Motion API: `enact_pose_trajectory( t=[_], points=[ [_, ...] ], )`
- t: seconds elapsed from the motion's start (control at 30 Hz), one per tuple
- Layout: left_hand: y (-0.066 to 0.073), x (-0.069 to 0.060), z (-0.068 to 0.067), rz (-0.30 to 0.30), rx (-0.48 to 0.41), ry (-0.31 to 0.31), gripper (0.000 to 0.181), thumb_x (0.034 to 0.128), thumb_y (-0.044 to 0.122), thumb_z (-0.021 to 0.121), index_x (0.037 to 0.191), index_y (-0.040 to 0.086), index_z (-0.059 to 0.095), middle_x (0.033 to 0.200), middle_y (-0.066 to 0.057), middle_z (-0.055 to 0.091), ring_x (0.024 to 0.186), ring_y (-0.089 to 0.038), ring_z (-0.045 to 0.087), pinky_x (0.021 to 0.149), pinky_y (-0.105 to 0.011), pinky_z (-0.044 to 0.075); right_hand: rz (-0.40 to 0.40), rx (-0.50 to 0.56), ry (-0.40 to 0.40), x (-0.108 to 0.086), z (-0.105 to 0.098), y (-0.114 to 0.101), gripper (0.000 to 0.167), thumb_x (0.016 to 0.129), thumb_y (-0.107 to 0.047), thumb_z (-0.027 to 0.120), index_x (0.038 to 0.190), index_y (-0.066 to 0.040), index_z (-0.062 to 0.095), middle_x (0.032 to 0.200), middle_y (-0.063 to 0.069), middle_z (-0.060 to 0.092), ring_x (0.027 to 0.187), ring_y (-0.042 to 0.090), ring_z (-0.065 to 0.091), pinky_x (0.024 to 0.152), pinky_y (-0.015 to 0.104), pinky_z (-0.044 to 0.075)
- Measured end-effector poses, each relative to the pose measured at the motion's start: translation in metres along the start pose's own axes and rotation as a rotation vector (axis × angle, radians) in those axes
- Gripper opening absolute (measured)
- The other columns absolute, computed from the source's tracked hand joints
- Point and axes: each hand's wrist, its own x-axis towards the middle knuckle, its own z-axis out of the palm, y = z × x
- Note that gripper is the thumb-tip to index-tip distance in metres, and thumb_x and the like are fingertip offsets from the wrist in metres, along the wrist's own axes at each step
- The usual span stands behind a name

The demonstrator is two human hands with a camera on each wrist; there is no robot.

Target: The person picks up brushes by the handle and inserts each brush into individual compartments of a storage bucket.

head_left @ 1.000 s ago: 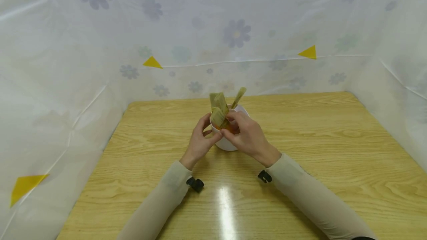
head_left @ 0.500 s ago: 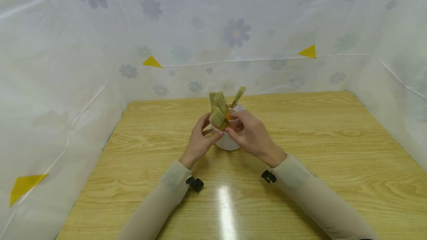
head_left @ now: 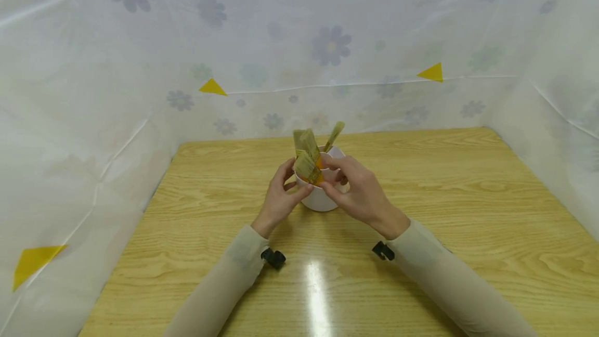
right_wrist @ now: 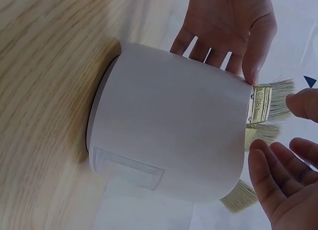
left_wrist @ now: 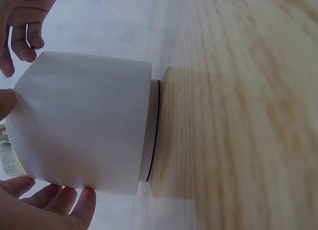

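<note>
A white, round pot (head_left: 320,202) stands upright on the wooden table. Several flat paintbrushes (head_left: 306,164) stick out of it, bristles up, with orange showing inside below them. My left hand (head_left: 275,202) grips the pot's left side, its thumb at the rim and fingers along the wall. Over the right part of the rim is my right hand (head_left: 362,194), its fingers loosely bent beside the brushes. The right wrist view shows that hand (right_wrist: 288,185) apart from the nearest brush's metal band (right_wrist: 259,105), with nothing between thumb and fingers. The handles are mostly hidden in the pot.
Bare wood-grain table (head_left: 444,191) surrounds the pot. A flowered plastic curtain (head_left: 281,40) hangs behind and at both sides, with yellow triangles (head_left: 212,87) on it. A clear strip (right_wrist: 129,165) sits on the pot's outer wall.
My right hand has drawn back a little to the right, away from the front brush, and its fingers have loosened. The left hand and the pot have stayed in place.
</note>
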Motion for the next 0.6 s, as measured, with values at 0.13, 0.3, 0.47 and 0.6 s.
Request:
enact_pose_trajectory(
  t=[0.13, 0.3, 0.47, 0.6],
  points=[
    [0.0, -0.001, 0.0, 0.001, 0.004, 0.004, 0.075, 0.0898, 0.013, 0.067, 0.149, -0.001, 0.023, 0.151, -0.02, 0.028, 0.134, -0.037, 0.033, 0.104, -0.054, 0.035, 0.002, -0.023, 0.003, -0.005, -0.003, 0.001, 0.039, 0.08, -0.01, 0.075, 0.114, -0.001, 0.059, 0.096, 0.012, 0.061, 0.072, 0.017, 0.056, 0.061, 0.032, 0.052],
    [0.0, -0.001, 0.001, -0.019, -0.013, 0.02, 0.076, 0.0886, 0.011, 0.067, 0.148, -0.002, 0.023, 0.151, -0.02, 0.026, 0.135, -0.037, 0.032, 0.105, -0.054, 0.034, -0.011, -0.055, 0.015, -0.008, -0.009, 0.003, 0.034, 0.08, -0.01, 0.074, 0.11, -0.001, 0.059, 0.095, 0.012, 0.06, 0.072, 0.019, 0.056, 0.059, 0.034, 0.052],
    [-0.001, -0.002, -0.001, -0.016, -0.019, 0.028, 0.074, 0.0884, 0.01, 0.068, 0.148, -0.002, 0.025, 0.15, -0.02, 0.03, 0.134, -0.035, 0.033, 0.105, -0.054, 0.034, -0.016, -0.083, 0.009, -0.012, -0.014, 0.008, 0.036, 0.079, -0.009, 0.076, 0.109, 0.0, 0.059, 0.097, 0.013, 0.061, 0.071, 0.019, 0.058, 0.059, 0.034, 0.052],
    [-0.013, -0.002, -0.002, -0.013, -0.024, 0.031, 0.074, 0.0879, 0.012, 0.069, 0.148, 0.001, 0.027, 0.15, -0.017, 0.031, 0.135, -0.033, 0.033, 0.105, -0.054, 0.033, -0.005, -0.119, 0.001, -0.018, -0.019, 0.015, 0.038, 0.077, -0.009, 0.077, 0.11, 0.0, 0.06, 0.098, 0.012, 0.061, 0.072, 0.018, 0.059, 0.06, 0.033, 0.053]
  ],
)
